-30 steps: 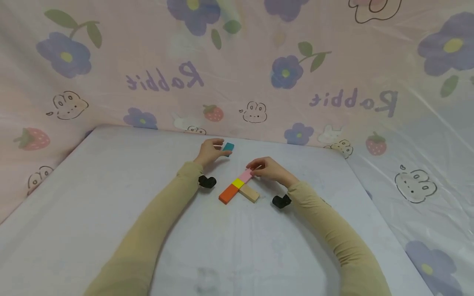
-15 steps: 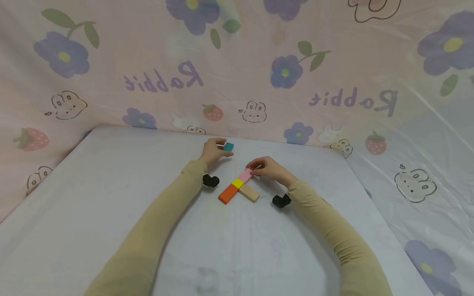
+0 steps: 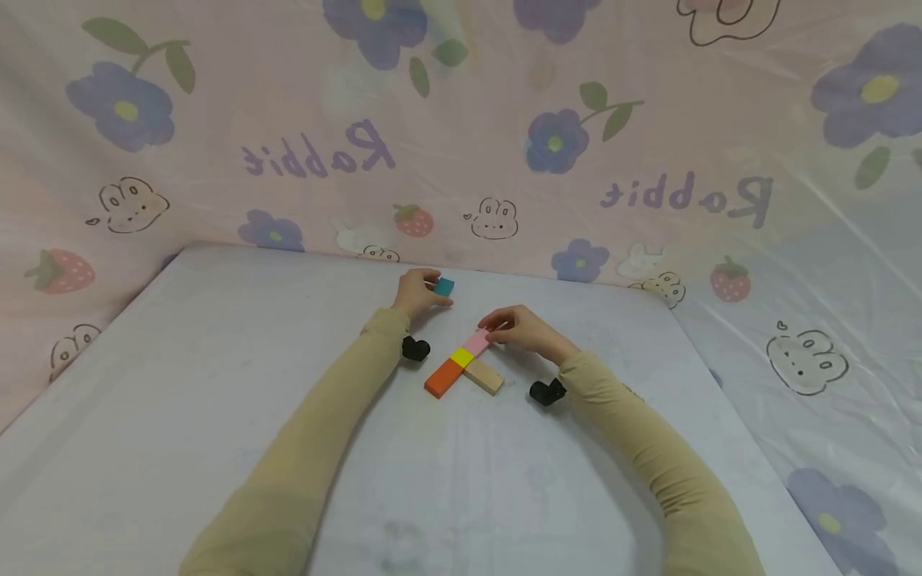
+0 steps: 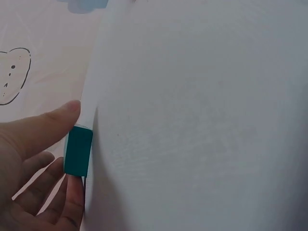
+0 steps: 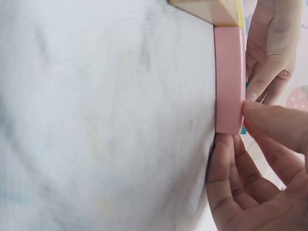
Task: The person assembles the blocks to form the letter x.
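At the back of the table, my left hand pinches a teal wooden block between thumb and fingers. In the left wrist view, the thumb lies at one end of the teal block and the fingertips at the other. My right hand holds the far end of a pink block, its thumb on the edge in the right wrist view. The pink block touches a small yellow block. An orange block continues that line, and a plain wood block branches off to the right.
The white tabletop meets a printed cloth backdrop just behind the teal block. Black wrist pieces hang under both cuffs, the left one close to the row of blocks.
My left forearm and wrist have swung slightly right, and the teal block has turned a little in the fingers. The right hand and the row of blocks have stayed put.
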The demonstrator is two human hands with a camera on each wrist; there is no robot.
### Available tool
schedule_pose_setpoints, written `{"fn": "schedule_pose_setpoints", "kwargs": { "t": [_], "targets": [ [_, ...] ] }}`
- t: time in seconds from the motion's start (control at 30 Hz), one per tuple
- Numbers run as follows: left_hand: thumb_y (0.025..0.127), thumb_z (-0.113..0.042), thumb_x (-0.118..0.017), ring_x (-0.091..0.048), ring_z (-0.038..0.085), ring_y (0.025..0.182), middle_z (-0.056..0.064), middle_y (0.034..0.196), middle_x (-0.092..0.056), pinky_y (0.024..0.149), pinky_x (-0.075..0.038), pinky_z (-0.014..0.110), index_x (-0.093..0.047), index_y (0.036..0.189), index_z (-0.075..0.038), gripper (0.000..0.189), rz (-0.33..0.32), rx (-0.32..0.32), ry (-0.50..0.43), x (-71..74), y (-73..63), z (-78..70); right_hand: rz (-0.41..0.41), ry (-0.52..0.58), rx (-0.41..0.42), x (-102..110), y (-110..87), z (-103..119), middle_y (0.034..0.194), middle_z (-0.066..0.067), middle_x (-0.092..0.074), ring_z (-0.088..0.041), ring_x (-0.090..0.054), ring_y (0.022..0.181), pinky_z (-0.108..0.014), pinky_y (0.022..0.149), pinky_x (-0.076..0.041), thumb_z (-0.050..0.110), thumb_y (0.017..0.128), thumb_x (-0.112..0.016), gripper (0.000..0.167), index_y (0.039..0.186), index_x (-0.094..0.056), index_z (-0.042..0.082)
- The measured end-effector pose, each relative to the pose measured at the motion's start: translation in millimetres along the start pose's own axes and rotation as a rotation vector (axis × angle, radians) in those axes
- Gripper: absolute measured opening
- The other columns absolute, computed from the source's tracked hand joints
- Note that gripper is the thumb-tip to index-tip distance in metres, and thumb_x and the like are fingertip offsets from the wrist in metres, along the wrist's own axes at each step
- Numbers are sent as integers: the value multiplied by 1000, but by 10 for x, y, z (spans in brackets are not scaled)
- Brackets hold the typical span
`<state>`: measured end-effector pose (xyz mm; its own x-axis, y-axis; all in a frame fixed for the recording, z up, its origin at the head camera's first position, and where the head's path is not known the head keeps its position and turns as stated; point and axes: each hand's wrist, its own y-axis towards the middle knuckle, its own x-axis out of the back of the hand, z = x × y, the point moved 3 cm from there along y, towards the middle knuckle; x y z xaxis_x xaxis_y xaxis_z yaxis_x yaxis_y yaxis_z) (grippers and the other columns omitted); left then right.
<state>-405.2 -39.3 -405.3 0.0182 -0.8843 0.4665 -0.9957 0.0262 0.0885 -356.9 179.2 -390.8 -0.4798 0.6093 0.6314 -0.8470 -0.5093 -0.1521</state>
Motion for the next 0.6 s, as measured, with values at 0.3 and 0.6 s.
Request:
{"fn": "schedule_pose_setpoints", "kwargs": {
  "t": [0.3, 0.6],
  "targets": [
    [78, 2, -75, -54, 28, 111, 16, 125, -57, 97, -43, 36, -55, 130, 1, 56, 69, -42, 9, 41, -16, -46, -4, 0, 4, 7, 3, -15, 112, -8, -64, -23, -58, 96, -32, 82, -50, 12, 91, -65, 28, 119, -66, 7],
    [81, 1, -71, -53, 25, 113, 12, 126, -59, 100, -41, 36, -57, 130, -3, 52, 219, -101, 99, 138, 43, 71, -2, 2, 5, 1, -1, -22, 113, -8, -64, -22, -58, 95, -32, 83, -50, 11, 91, -64, 28, 118, -66, 6]
  ]
}}
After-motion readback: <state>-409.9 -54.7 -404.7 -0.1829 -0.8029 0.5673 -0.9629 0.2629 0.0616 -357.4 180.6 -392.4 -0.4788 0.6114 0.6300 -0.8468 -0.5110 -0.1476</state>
